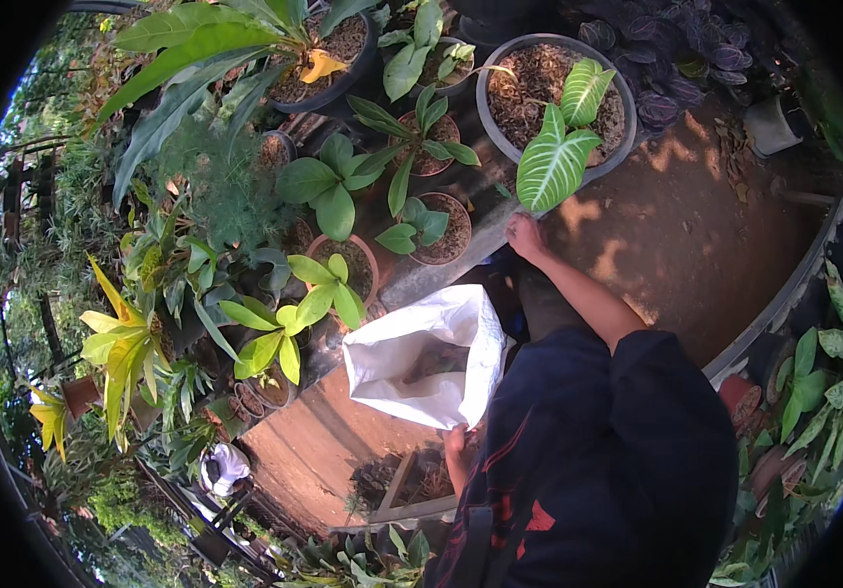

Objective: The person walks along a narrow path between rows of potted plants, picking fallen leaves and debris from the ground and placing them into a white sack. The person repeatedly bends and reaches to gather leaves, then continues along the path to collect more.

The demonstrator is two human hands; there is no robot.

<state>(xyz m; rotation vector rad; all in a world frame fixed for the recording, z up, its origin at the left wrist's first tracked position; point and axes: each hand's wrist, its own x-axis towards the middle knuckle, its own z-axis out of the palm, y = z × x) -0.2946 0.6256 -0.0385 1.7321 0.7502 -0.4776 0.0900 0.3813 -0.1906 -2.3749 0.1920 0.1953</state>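
A white woven plastic sack hangs with its mouth wide open, and some brownish dry matter shows inside. My left hand grips the sack's rim at its lower edge in the picture. Over the edge of a concrete ledge, my right hand has its fingers curled; whether anything is in them is hidden. Just above that hand hangs a broad green leaf with white veins. The leaf belongs to a plant in a large grey pot filled with brown chips.
Small potted plants stand along the ledge, among them a terracotta-coloured pot. A yellow-leaved plant grows at the left. Bare soil ground spreads right of my arm. A person in a white top is farther off.
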